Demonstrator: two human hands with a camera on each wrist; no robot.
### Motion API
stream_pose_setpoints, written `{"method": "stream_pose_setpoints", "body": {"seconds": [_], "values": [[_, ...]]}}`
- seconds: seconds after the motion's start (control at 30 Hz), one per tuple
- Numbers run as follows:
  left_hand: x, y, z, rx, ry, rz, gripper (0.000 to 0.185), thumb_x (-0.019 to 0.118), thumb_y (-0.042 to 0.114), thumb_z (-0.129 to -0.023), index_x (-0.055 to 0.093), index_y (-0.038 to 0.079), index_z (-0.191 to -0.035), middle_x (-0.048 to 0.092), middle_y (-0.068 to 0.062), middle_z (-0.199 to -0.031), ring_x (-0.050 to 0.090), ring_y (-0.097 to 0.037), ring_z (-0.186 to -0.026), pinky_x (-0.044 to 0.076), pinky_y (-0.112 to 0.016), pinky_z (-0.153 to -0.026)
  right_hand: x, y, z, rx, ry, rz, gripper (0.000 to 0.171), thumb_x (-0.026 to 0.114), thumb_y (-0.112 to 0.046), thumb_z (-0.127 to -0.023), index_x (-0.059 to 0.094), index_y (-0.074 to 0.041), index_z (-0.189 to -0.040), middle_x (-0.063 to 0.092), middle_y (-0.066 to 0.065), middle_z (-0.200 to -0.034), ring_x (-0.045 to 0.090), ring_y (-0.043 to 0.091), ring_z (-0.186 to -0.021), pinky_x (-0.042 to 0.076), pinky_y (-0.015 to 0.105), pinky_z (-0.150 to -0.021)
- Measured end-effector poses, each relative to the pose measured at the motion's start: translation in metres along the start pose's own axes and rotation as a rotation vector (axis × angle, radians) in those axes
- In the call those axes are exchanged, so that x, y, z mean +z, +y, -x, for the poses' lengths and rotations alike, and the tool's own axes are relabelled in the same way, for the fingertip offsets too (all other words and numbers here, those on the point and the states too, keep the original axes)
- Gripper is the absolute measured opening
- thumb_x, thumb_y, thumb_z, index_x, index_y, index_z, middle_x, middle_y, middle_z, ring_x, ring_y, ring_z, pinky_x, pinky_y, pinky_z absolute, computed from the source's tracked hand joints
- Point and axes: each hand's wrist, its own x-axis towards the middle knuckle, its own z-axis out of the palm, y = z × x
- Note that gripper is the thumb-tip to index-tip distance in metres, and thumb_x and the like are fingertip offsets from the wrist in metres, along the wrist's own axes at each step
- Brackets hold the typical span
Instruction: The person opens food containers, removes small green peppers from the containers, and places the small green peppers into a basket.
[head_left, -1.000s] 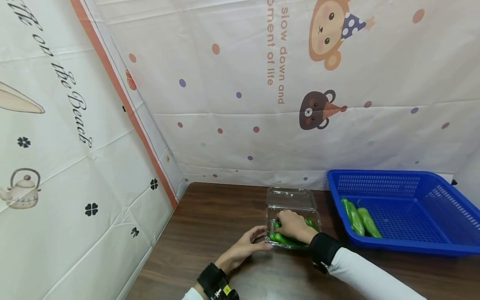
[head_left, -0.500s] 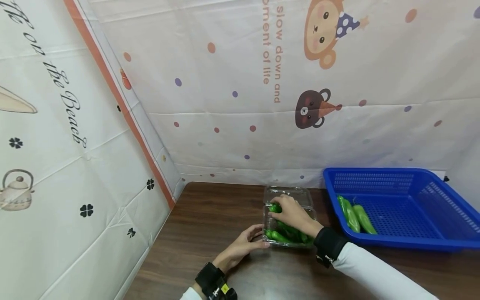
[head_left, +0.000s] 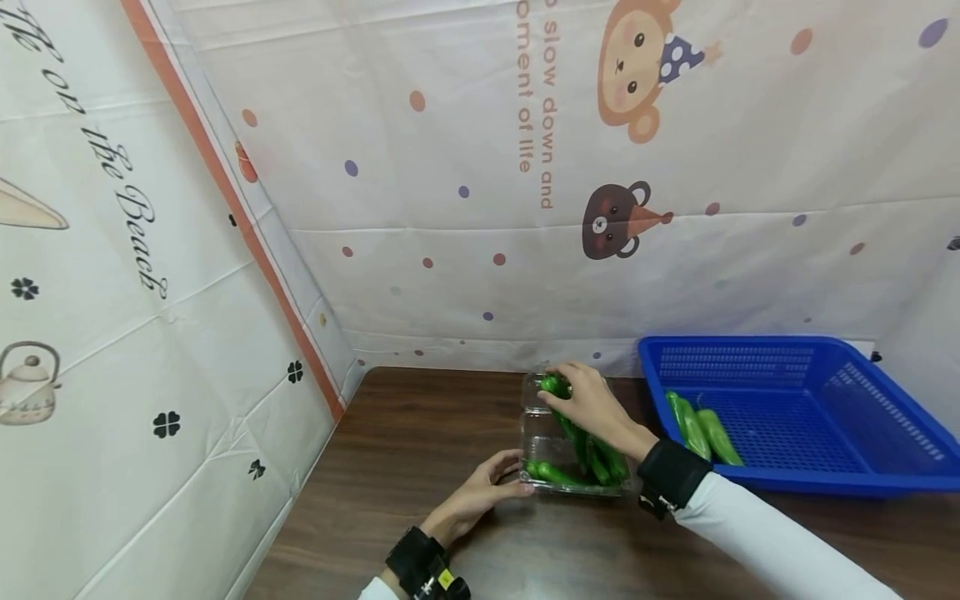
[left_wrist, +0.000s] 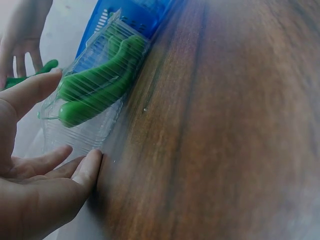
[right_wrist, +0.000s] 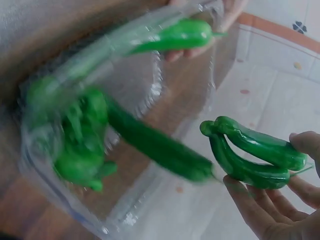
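Note:
My right hand is raised over the back of a clear plastic box and pinches green peppers between thumb and fingers. Two show side by side in the right wrist view. A darker long pepper lies slantwise between them and the peppers in the box; whether anything supports it there is unclear. More green peppers lie along the front and right of the box. At its front left corner my left hand touches the box, its fingers spread and loosely bent.
The box's hinged lid is folded back, partly behind the right hand. To the right stands a blue perforated basket with two green peppers at its left end. A printed cloth hangs behind the brown wooden table.
My right hand has risen from inside the box and moved back, lifting green peppers out. The left hand has stayed at the box's corner. The head view has shifted slightly.

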Motion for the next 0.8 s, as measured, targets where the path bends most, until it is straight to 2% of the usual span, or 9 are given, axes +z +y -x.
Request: {"method": "stream_pose_setpoints", "body": {"seconds": [0.13, 0.23, 0.37, 0.6, 0.8], "values": [[0.000, 0.000, -0.001, 0.003, 0.002, -0.006, 0.074, 0.077, 0.030, -0.094, 0.039, 0.016, -0.156, 0.031, -0.019, -0.164, 0.032, -0.043, -0.151, 0.045, -0.052, -0.118, -0.012, -0.002, -0.005, 0.018, 0.011, 0.012, 0.043, 0.076, -0.025, -0.094, 0.067, -0.002, -0.129, 0.066, 0.023, -0.122, 0.068, 0.033, -0.096, 0.062, 0.045, -0.076], [0.001, 0.000, 0.000, 0.010, 0.012, -0.011, 0.075, 0.077, 0.030, -0.093, 0.040, 0.014, -0.156, 0.032, -0.019, -0.164, 0.033, -0.043, -0.151, 0.045, -0.052, -0.118, -0.021, -0.002, -0.007, 0.000, 0.021, 0.016, 0.042, 0.076, -0.023, -0.094, 0.067, -0.001, -0.128, 0.066, 0.025, -0.124, 0.070, 0.036, -0.098, 0.063, 0.047, -0.078], [0.003, -0.001, 0.001, 0.023, 0.020, -0.017, 0.076, 0.078, 0.028, -0.093, 0.039, 0.012, -0.156, 0.032, -0.019, -0.164, 0.032, -0.042, -0.152, 0.045, -0.051, -0.119, -0.038, -0.002, -0.010, -0.021, 0.033, 0.012, 0.040, 0.076, -0.019, -0.094, 0.067, 0.001, -0.127, 0.066, 0.025, -0.120, 0.071, 0.039, -0.098, 0.065, 0.045, -0.078], [0.004, -0.002, 0.003, 0.039, 0.024, -0.013, 0.077, 0.078, 0.027, -0.092, 0.038, 0.011, -0.156, 0.032, -0.018, -0.164, 0.030, -0.042, -0.152, 0.044, -0.050, -0.120, -0.087, 0.006, -0.012, -0.018, 0.065, 0.091, 0.039, 0.074, -0.020, -0.095, 0.068, 0.004, -0.125, 0.068, 0.026, -0.114, 0.071, 0.039, -0.097, 0.065, 0.046, -0.075], [0.003, -0.001, 0.002, 0.040, 0.020, -0.006, 0.075, 0.078, 0.026, -0.093, 0.039, 0.010, -0.155, 0.031, -0.019, -0.164, 0.028, -0.042, -0.153, 0.043, -0.051, -0.120, -0.130, 0.024, -0.005, 0.027, 0.086, 0.150, 0.040, 0.072, -0.021, -0.097, 0.067, 0.006, -0.126, 0.064, 0.032, -0.122, 0.070, 0.044, -0.098, 0.064, 0.053, -0.077]]}}
